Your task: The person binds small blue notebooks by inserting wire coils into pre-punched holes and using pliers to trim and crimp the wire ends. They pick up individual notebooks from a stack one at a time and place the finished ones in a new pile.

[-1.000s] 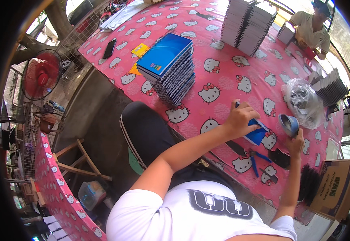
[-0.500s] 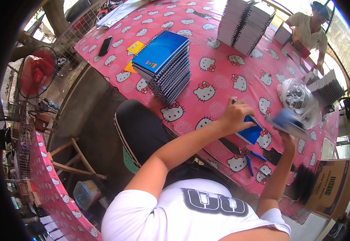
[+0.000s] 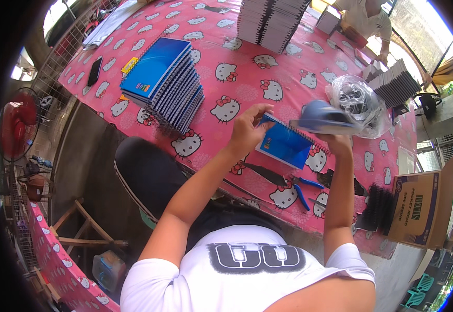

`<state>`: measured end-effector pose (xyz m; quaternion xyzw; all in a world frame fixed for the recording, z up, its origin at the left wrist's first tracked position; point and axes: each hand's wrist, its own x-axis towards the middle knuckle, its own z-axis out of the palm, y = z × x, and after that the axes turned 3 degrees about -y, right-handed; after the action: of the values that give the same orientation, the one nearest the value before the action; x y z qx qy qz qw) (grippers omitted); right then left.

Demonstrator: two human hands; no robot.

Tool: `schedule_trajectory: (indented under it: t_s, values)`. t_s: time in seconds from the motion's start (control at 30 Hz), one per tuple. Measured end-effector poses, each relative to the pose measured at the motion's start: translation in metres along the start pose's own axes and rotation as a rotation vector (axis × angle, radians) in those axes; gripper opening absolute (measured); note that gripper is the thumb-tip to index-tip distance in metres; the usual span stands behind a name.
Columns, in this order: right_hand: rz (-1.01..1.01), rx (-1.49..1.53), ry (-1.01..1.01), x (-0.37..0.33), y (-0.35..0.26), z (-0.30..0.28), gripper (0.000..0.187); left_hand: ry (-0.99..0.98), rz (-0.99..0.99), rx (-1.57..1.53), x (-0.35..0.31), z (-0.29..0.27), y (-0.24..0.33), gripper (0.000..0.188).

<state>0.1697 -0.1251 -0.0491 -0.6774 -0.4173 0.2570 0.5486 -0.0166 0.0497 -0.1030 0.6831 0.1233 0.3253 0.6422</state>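
Observation:
A spiral-bound blue notebook (image 3: 284,143) lies on the pink table in front of me. My left hand (image 3: 251,127) is closed, its fingers pinching at the notebook's far left corner, by the end of the coil. A rounded blue tool with a flat grey base (image 3: 322,118) is gripped in my right hand (image 3: 338,143), over the notebook's coiled edge. Blur hides the tool's exact kind. Blue-handled pliers (image 3: 303,191) and a dark flat blade (image 3: 266,173) rest nearer to me. To the left stands a tall stack of blue spiral notebooks (image 3: 164,83).
Clear plastic wrap around a coil (image 3: 359,104) sits beyond my right hand. White-paged spiral stacks (image 3: 270,23) stand at the back, grey book stacks (image 3: 395,83) farther right. A person (image 3: 367,26) works across the table. A cardboard box (image 3: 418,203) and black coils (image 3: 376,208) lie right; a phone (image 3: 95,72) lies left.
The view has swung right. The blue notebook shows more fully now, and my left hand is at its corner instead of over it. The blue tool is nearer the coil.

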Motion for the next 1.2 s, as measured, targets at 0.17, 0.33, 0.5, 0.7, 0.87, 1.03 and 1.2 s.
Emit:
schedule_trajectory:
  t_s: [0.17, 0.33, 0.5, 0.7, 0.87, 1.03, 1.2]
  values:
    - [-0.008, -0.306, 0.043, 0.021, 0.008, 0.011, 0.032, -0.024, -0.105, -0.248, -0.002, -0.005, -0.001, 0.033]
    - [0.084, -0.785, 0.204, 0.002, 0.017, -0.006, 0.04, -0.06, -0.158, -0.263, 0.001, -0.011, -0.005, 0.028]
    - [0.289, -1.022, 0.136, -0.073, 0.076, -0.054, 0.053, -0.07, -0.184, -0.426, -0.002, -0.008, -0.007, 0.027]
    - [-0.343, -0.747, 0.264, -0.057, -0.099, 0.059, 0.044, -0.093, -0.06, -0.238, -0.028, 0.022, 0.06, 0.023]
    - [-0.397, -0.437, 0.137, -0.042, -0.113, 0.102, 0.03, -0.085, 0.043, -0.078, -0.049, -0.014, 0.114, 0.022]
    - [-0.483, -0.319, 0.086, -0.029, -0.128, 0.132, 0.024, 0.073, 0.23, 0.158, -0.064, -0.038, 0.134, 0.025]
    - [-0.457, -0.215, 0.002, -0.017, -0.144, 0.152, 0.018, 0.141, 0.216, 0.138, -0.076, -0.062, 0.146, 0.023]
